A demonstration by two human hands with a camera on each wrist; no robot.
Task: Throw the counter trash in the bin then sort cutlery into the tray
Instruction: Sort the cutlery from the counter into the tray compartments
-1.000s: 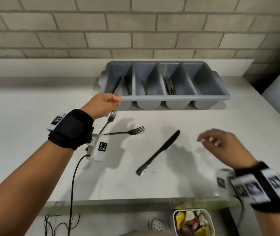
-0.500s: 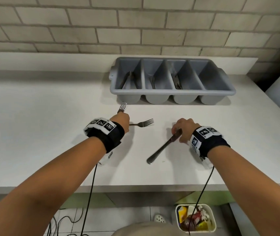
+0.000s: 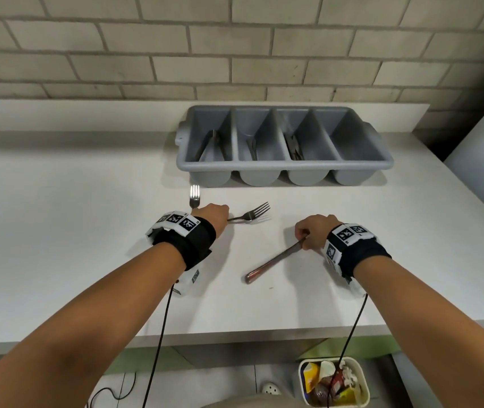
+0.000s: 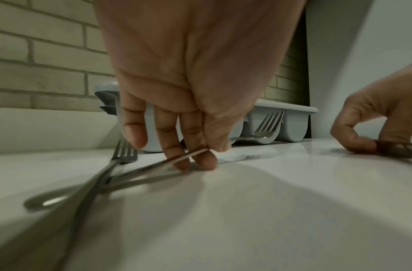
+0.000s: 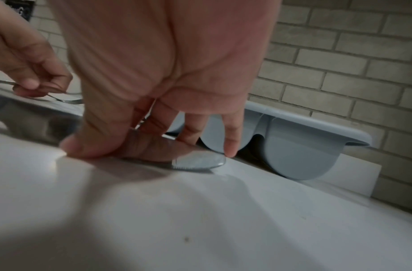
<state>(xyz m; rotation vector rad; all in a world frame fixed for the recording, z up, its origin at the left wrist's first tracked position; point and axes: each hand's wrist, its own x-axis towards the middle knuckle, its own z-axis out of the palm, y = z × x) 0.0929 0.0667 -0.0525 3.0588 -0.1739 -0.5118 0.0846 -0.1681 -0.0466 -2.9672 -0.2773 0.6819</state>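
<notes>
Left hand (image 3: 211, 214) down on the white counter (image 3: 58, 231), fingertips (image 4: 182, 165) pinching a fork (image 3: 251, 215) beside a second fork (image 3: 194, 196). Right hand (image 3: 315, 231) pinching the table knife (image 3: 273, 260) at its blade. Grey cutlery tray (image 3: 287, 167) just beyond, against the brick wall (image 3: 234, 45).

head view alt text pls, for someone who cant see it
Seen from above, a person's left hand pinches one of two forks on a white counter while the right hand grips a table knife. A grey four-compartment cutlery tray sits behind against a brick wall; a bin of trash stands below.
</notes>
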